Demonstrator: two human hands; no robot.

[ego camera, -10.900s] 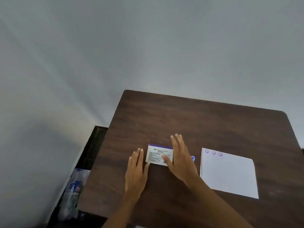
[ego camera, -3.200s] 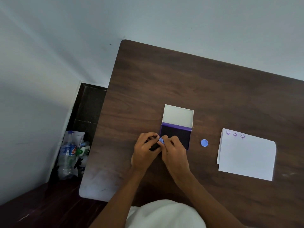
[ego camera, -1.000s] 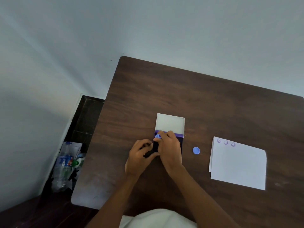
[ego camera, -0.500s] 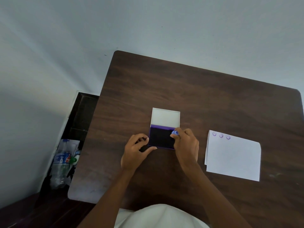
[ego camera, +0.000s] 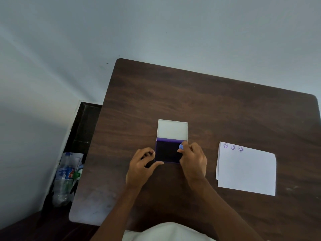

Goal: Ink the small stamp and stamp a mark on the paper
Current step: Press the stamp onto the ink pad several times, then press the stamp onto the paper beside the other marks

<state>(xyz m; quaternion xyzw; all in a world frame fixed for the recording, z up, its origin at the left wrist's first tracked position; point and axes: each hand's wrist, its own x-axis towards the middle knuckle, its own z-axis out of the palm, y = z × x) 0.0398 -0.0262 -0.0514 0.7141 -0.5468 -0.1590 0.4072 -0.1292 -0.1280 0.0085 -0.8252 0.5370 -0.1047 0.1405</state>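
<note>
- Two hands were seen low over the dark wooden worktop [ego camera: 225,108], one at each side of the open ink pad [ego camera: 167,151].
- The small stamp [ego camera: 181,147], a pale blue piece, was pinched in the fingertips of the right hand [ego camera: 193,160]; the grip was clenched on it at the pad's right edge, close to the purple hinge strip.
- Whether the stamp face was touching the dark ink surface could not be told, since the fingers covered its lower part.
- The left hand [ego camera: 142,168] was curled with its thumb laid along the pad's near left corner and its fingertips at the left edge; nothing was enclosed in it, so that grip was judged released.
- The white lid [ego camera: 172,128] was laid open flat behind the ink surface.
- The paper [ego camera: 246,171] was lying well apart to the right, with three purple smiley marks [ego camera: 233,147] in a row along its far left edge.
- Compared with the frame one second earlier, the right hand was found shifted from the pad's left far corner to its right side, and most of the ink surface was thereby uncovered.
- The loose blue disc seen then between pad and paper was no longer visible.
- A plastic bottle [ego camera: 65,178] was seen on the floor left of the worktop.
</note>
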